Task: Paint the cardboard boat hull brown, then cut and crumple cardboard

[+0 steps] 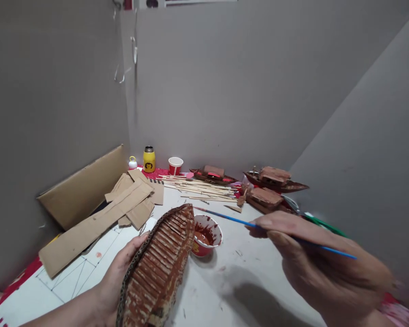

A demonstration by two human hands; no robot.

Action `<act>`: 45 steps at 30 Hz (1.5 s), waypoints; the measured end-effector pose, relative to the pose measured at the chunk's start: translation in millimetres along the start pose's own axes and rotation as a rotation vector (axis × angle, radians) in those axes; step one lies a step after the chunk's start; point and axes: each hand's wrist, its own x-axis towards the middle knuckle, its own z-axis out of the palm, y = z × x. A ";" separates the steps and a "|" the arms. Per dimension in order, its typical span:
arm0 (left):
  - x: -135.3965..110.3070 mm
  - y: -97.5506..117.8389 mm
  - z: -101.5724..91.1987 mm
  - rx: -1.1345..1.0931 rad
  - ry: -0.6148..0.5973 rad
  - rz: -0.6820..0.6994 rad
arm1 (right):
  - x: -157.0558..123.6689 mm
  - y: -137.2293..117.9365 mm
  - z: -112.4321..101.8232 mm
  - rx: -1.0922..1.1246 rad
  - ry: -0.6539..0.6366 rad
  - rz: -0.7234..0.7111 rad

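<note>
Cardboard boat hull [162, 261]: held tilted over the table [204, 295], beside the paper cup [207, 250] of brown paint [203, 238]; probably light and fairly stiff, ribbed walls easily crushed, any wet paint slick, so best gripped by the rim
Left hand [121, 269]: curls around the hull's left edge
Right hand [318, 259]: pinches a blue paintbrush [232, 219] between thumb and fingers, its tip near the hull's pointed end, contact unclear
Yellow bottle [149, 160]: bears a dark lion-like face; no brand or lettering can be read

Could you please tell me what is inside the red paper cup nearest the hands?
The red paper cup holds reddish-brown paint, streaked up its white inner wall; the paint hides the bottom.
</note>
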 end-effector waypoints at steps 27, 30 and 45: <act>-25.4 52.8 -13.3 0.177 -0.528 0.358 | -53.5 -106.3 1.9 0.145 0.284 0.215; -31.7 47.5 -14.4 0.145 -0.499 0.378 | -62.1 -103.8 4.2 0.137 0.256 0.176; -83.6 -14.4 23.0 0.006 -0.430 0.540 | -73.9 -90.9 3.6 0.124 0.306 0.082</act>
